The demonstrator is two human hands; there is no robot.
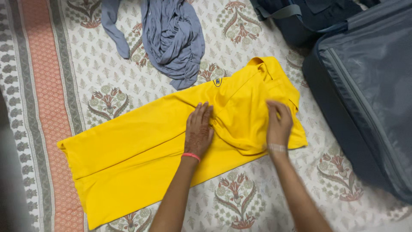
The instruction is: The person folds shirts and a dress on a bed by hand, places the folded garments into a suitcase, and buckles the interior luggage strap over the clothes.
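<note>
Flat, the left hand (pixel 198 129) presses the yellow shirt (pixel 141 154); right hand (pixel 279 122) pinches it.

Matt yellow cloth shirt (pixel 146 146) on printed cotton-like bedsheet (pixel 64 77); grey suitcase (pixel 369 86) of slightly sheeny fabric.

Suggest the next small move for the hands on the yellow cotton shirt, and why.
Probably the right hand should pull the bunched cloth toward the collar while the left hand pins the bright yellow cotton shirt flat: a loose fold still humps between them.
</note>
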